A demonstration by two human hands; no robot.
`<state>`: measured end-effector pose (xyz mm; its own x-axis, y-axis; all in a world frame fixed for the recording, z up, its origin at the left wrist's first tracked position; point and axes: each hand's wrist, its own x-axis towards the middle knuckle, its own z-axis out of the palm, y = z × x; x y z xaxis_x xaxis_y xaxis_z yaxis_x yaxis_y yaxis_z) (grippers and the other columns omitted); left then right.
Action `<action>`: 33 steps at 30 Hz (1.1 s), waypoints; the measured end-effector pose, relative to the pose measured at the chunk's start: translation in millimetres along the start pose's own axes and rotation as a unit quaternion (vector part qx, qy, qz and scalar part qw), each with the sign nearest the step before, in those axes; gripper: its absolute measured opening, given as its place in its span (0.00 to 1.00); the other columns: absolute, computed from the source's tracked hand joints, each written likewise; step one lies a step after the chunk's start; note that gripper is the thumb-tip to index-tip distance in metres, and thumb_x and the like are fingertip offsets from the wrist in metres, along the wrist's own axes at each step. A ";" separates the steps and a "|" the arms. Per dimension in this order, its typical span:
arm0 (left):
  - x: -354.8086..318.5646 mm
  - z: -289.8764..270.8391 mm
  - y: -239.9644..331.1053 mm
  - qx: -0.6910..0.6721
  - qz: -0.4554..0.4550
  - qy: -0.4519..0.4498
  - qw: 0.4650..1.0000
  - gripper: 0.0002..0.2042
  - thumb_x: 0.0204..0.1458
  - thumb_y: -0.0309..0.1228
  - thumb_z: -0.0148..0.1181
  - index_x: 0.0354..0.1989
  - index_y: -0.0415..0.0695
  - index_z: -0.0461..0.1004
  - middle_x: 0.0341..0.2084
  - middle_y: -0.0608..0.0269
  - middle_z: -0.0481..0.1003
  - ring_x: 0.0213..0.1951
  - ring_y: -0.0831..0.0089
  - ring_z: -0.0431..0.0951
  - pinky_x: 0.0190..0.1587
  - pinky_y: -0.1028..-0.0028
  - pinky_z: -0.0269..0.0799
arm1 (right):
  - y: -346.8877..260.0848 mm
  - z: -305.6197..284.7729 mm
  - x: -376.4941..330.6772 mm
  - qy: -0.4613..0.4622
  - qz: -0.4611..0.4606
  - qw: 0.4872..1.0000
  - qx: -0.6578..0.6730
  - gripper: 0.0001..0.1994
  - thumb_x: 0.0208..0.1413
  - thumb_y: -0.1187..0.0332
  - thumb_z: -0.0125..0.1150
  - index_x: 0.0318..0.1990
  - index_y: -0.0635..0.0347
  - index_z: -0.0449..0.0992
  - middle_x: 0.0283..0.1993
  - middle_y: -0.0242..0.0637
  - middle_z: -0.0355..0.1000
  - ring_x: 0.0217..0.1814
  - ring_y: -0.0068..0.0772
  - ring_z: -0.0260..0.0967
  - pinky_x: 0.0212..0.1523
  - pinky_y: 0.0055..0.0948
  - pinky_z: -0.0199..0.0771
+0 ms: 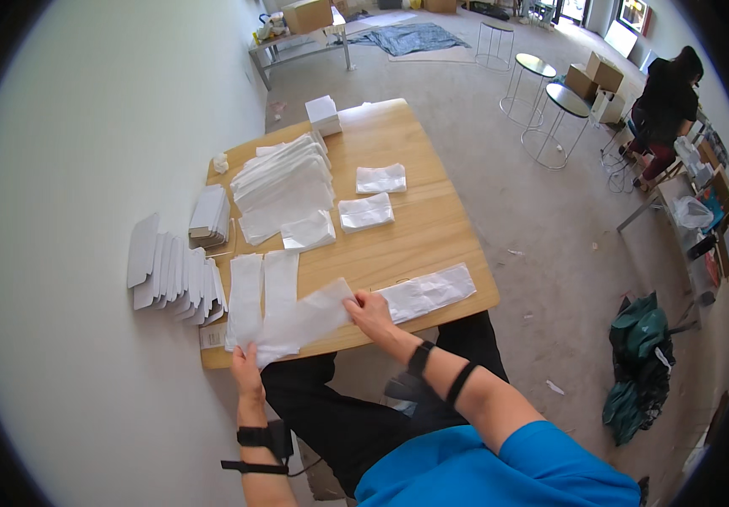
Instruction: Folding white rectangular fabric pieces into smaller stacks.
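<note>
The right hand (369, 313) pinches a thin white sheet (310, 315), partly hiding a paler strip (281, 277). The left hand (248, 372) (its contact is hard to make out) apparently grips the sheet's lower end.

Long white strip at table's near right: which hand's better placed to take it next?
Right, likely: the right hand is beside the strip, though pinching a sheet; the left hand is farther, at the sheet's other end.
</note>
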<state>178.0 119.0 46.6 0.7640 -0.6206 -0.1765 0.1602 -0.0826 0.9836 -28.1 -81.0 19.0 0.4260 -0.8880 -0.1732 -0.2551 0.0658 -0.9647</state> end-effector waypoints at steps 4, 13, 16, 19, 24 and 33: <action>56.7 -24.6 -10.4 0.227 -0.008 0.101 0.969 0.13 0.59 0.29 0.54 0.49 0.35 0.69 0.43 0.57 0.75 0.44 0.68 0.76 0.46 0.70 0.71 | -23.3 22.4 27.0 0.063 -0.059 0.995 0.048 0.14 0.51 0.62 0.63 0.38 0.64 0.77 0.32 0.44 0.77 0.31 0.36 0.76 0.34 0.32 0.74; -30.8 155.4 -23.8 0.310 0.107 -0.022 0.944 0.06 0.57 0.27 0.56 0.38 0.39 0.77 0.26 0.60 0.72 0.26 0.72 0.72 0.31 0.73 0.68 | 50.8 -151.3 -28.5 0.242 0.019 0.957 -0.160 0.06 0.58 0.71 0.59 0.40 0.62 0.77 0.32 0.34 0.73 0.27 0.24 0.67 0.30 0.25 0.69; -33.5 194.8 -31.8 0.247 0.040 -0.029 0.968 0.09 0.52 0.30 0.64 0.36 0.38 0.75 0.26 0.61 0.70 0.24 0.74 0.69 0.29 0.73 0.67 | 64.0 -174.0 -24.8 0.274 0.022 0.945 -0.174 0.06 0.57 0.72 0.59 0.40 0.63 0.77 0.31 0.33 0.73 0.27 0.22 0.66 0.30 0.24 0.68; -26.4 211.1 -37.4 0.279 0.005 -0.013 0.960 0.12 0.49 0.32 0.67 0.34 0.38 0.73 0.25 0.62 0.69 0.25 0.72 0.69 0.30 0.72 0.67 | 74.5 -179.9 -20.7 0.264 0.036 0.953 -0.145 0.06 0.56 0.72 0.61 0.39 0.64 0.77 0.30 0.29 0.72 0.27 0.18 0.64 0.29 0.21 0.67; -20.8 215.2 -46.4 0.333 -0.010 -0.015 0.943 0.13 0.48 0.34 0.67 0.32 0.40 0.71 0.26 0.61 0.70 0.27 0.68 0.71 0.33 0.70 0.68 | 72.4 -178.0 -22.7 0.252 0.032 0.956 -0.149 0.05 0.56 0.72 0.61 0.38 0.63 0.77 0.29 0.26 0.70 0.27 0.15 0.62 0.28 0.18 0.65; -20.4 220.4 -44.8 0.322 -0.015 -0.039 0.946 0.09 0.51 0.32 0.63 0.30 0.40 0.72 0.25 0.60 0.72 0.27 0.68 0.74 0.32 0.69 0.69 | 74.5 -176.4 -21.3 0.260 0.033 0.956 -0.134 0.04 0.56 0.72 0.61 0.36 0.63 0.77 0.27 0.25 0.69 0.26 0.15 0.61 0.27 0.18 0.63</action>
<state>17.6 -36.5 14.1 0.7130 -0.6640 -0.2252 -0.2524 -0.5428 0.8010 -209.3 -137.5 -14.1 -0.0695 -0.9967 -0.0415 -0.5101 0.0713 -0.8572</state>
